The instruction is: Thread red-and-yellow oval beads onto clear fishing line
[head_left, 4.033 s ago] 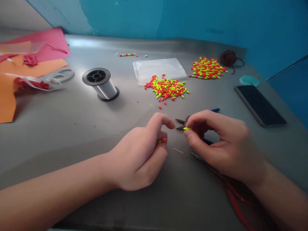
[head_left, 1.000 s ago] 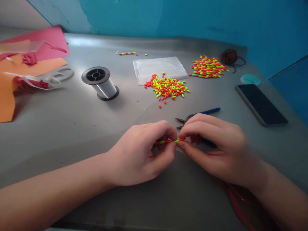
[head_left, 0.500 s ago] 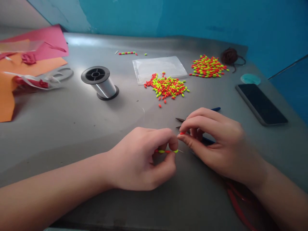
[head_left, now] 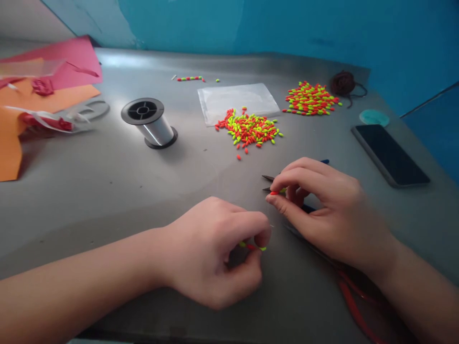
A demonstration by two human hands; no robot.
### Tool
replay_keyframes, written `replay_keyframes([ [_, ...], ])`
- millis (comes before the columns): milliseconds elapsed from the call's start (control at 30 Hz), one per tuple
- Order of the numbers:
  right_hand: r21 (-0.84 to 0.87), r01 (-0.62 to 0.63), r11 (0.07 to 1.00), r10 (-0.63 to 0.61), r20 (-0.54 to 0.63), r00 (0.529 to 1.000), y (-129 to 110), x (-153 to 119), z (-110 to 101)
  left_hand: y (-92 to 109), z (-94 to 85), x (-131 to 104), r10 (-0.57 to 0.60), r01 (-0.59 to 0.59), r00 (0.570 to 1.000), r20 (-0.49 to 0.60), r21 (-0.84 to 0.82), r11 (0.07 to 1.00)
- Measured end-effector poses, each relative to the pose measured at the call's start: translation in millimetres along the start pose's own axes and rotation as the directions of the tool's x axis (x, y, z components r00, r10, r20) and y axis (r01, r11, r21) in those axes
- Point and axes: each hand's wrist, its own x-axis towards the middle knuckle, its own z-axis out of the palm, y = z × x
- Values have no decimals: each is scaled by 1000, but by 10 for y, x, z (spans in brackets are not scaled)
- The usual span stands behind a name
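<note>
My left hand, low in the middle, pinches a strand of green and red beads between thumb and index finger. A thin thread end shows just beyond its fingertips. To its right, my right hand holds a red bead between thumb and index finger, with a bit of green showing behind it in the curled fingers. The two hands are apart. Under my right hand lie pliers with dark open tips and blue handles, partly hidden. A mixed pile of red and green beads sits beyond the hands.
A spool of clear line stands left of a white plastic bag. Farther right are another bead pile, dark yarn, a teal disc and a phone. Coloured paper lies far left; red handles lie near my right wrist.
My left hand has moved down toward me with the bead strand. My right hand has shifted slightly up, still pinching the red bead, and the gap between the hands has widened.
</note>
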Motion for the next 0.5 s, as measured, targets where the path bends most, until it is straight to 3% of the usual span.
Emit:
replay_keyframes([
  [233, 9, -23, 1000, 23, -6, 1000, 7, 4, -9, -27, -8, 19, -3, 5, 1000, -16, 89, 996],
  [367, 15, -20, 1000, 20, 4, 1000, 15, -2, -4, -46, -11, 25, -54, 75, 988, -148, 142, 987],
  [500, 18, -12, 1000, 12, 19, 1000, 17, -2, -3, -62, 0, 17, -161, 195, 946, -281, 99, 976],
])
